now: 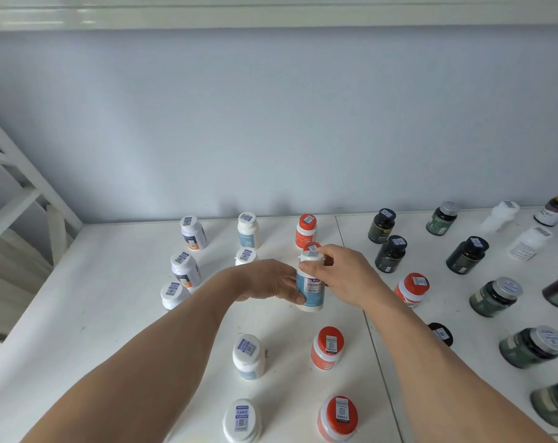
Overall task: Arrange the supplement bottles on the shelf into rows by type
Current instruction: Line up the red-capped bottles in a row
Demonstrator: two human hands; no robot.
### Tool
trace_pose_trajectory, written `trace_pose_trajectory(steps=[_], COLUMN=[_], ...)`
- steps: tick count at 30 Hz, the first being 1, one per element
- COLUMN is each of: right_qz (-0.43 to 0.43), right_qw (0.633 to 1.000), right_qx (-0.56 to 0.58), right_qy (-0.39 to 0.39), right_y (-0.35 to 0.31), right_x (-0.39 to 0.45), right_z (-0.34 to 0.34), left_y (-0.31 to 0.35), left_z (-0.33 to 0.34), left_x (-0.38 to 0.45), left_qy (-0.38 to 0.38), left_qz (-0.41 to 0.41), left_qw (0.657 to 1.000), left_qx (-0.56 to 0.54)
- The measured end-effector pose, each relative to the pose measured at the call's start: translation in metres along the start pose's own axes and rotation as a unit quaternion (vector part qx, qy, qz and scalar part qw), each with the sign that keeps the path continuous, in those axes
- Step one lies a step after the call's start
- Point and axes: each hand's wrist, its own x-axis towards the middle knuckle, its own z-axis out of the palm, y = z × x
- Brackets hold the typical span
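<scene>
Hands meet at mid-shelf on one white bottle (pixel 310 284) with a blue label. The left hand (pixel 271 282) wraps its fingers round the body from the left; the right hand (pixel 344 276) pinches it just under the cap. Whether its base touches the shelf (pixel 111 314) is hard to tell. Right behind it an orange-capped bottle (pixel 311 246) is mostly hidden. White-capped bottles (pixel 248 231) run in a column to the left, partly covered by the left forearm; orange ones (pixel 327 348) stand in line nearer the camera. Dark bottles (pixel 391 254) crowd the right side, and one (pixel 441 334) peeks out from behind the right forearm.
</scene>
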Motion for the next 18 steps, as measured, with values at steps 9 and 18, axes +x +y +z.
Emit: trace_pose_trajectory(steps=[9, 18], right_qz=[-0.022, -0.048], right_qw=[0.999, 0.995], right_qx=[-0.004, -0.013], right_qy=[-0.041, -0.086], right_y=[-0.001, -0.023], right_x=[0.002, -0.001], right_z=[0.018, 0.062], left_y=[0.001, -0.034], left_z=[-0.003, -0.001], left_x=[-0.038, -0.076], left_qy=[0.129, 0.214], left_qz=[-0.002, -0.031], left_qw=[0.974, 0.875], left_qx=[0.189, 0.434])
